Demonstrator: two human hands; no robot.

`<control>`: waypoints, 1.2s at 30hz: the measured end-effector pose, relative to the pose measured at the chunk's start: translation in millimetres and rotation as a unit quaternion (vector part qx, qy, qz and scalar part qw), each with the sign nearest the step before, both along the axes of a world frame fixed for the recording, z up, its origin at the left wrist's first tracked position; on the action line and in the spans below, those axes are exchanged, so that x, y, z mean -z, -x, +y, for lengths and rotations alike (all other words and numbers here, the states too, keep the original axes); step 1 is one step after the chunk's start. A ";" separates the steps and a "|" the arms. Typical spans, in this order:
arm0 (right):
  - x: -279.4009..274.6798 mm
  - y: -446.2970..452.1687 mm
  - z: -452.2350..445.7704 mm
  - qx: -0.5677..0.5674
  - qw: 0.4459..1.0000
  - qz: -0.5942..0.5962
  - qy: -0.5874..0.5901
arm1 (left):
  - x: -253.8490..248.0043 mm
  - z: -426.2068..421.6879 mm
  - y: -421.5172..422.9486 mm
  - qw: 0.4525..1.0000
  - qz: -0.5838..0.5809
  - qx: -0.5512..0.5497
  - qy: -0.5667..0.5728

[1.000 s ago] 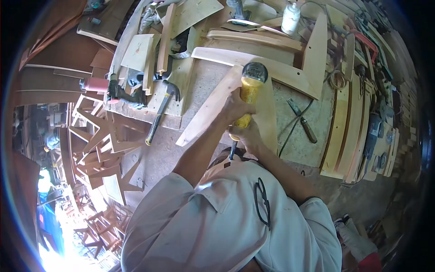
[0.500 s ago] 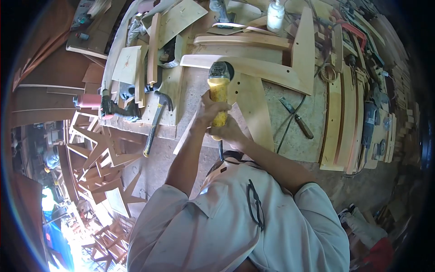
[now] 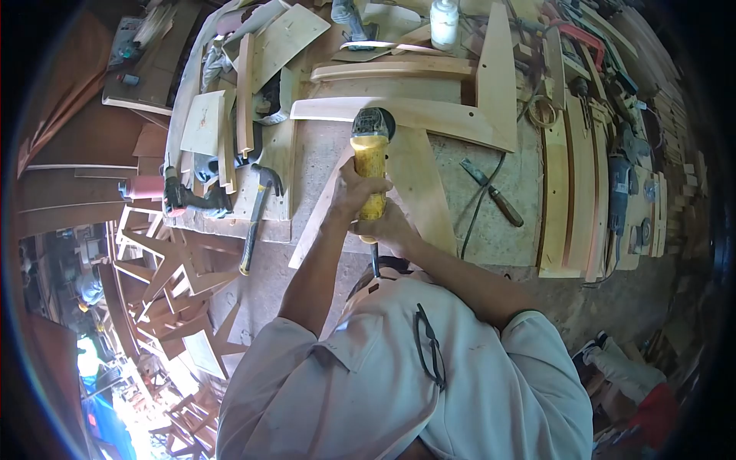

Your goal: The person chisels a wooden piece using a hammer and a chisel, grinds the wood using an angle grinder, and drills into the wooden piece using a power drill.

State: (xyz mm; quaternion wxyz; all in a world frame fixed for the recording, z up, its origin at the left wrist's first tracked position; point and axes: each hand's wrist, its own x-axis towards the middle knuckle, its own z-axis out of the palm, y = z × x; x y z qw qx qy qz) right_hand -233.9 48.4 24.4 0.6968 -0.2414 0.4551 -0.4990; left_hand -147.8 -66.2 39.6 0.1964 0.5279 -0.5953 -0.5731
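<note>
Left hand, right hand | fingers wrapped round yellow power tool | head beyond them

Beyond the fingers, an angled wooden piece lies across the worktop. To their right, a wooden-handled bladed tool crosses a dark cord; farther right, long boards lie side by side. Left of them, a hammer overhangs the near edge, near a drill.
</note>
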 end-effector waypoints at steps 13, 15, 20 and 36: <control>5.8 6.7 14.9 0.081 0.996 -0.023 0.030 | -14.8 12.0 23.8 0.999 0.014 0.037 -0.003; 0.2 6.3 17.0 0.112 0.993 -0.034 0.021 | -21.7 16.1 29.0 0.999 0.013 0.043 -0.005; 18.8 5.3 8.5 0.049 0.998 -0.029 0.041 | -21.2 8.9 22.3 1.000 0.004 0.026 -0.017; 10.4 13.6 17.0 0.065 0.998 0.003 0.010 | -7.5 8.9 34.1 0.997 -0.026 0.068 -0.022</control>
